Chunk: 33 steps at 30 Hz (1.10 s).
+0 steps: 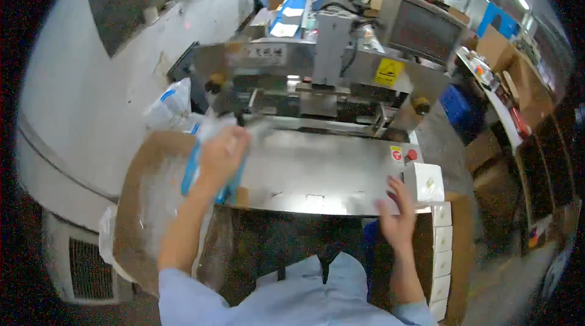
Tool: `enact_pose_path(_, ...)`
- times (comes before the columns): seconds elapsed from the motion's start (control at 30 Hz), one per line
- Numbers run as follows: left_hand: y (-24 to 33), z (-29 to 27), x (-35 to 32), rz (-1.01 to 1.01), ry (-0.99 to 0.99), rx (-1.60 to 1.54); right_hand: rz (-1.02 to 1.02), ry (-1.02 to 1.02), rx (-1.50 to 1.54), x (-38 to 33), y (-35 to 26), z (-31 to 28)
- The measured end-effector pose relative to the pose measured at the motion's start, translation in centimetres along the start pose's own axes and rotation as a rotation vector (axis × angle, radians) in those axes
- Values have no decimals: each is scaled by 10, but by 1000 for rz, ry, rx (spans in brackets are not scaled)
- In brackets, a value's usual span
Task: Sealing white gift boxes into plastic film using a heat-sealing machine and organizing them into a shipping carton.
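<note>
My left hand [222,156] is over the left end of a steel machine table [317,167], its fingers curled in. Whitish, see-through plastic [210,125] shows blurred around the fingers; its exact shape cannot be made out. Beneath that hand and wrist is a blue-edged holder [191,170], partly hidden. My right hand [397,213] hangs at the table's front right edge with fingers apart and nothing in them. Close beside it, a white box [425,183] sits at the table's right corner. Several similar white boxes [442,239] stand in a row below.
Clear plastic fills a large cardboard box [135,186] on the left. Behind the table is the machine's steel frame [268,55], with a monitor [426,28] above right. A red button [412,155] is at the table's right end. Farther back runs a blue conveyor [291,12].
</note>
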<state>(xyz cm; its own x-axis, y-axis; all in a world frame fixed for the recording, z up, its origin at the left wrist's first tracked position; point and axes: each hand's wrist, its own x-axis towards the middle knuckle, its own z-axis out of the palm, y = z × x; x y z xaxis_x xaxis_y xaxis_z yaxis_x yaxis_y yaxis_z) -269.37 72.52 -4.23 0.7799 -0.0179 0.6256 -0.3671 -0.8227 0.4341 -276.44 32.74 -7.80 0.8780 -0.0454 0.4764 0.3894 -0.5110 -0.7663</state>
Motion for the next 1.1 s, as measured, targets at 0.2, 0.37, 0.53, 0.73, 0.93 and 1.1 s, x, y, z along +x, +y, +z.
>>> enact_pose_path(0.2, 129, 20, -42, 38, -422, -445, -308, -210, -10, 25, -52, 60)
enact_pose_path(0.37, 121, 30, -84, -489, -570, -815, -191, -515, -101, 17, -19, 36)
enact_pose_path(0.53, 103, 64, -121, -766, -696, -754, -539, -140, 62, 15, -20, 32)
enact_pose_path(0.73, 139, 66, -87, 373, -294, -329, -569, -499, -192, -11, 22, 46)
enact_pose_path(0.93, 115, 75, -73, 344, -854, -293, -487, -628, -178, -11, 21, 38)
enact_pose_path(1.1, 129, 28, -59, 225, -1018, -215, -223, -920, -126, -7, 20, -8)
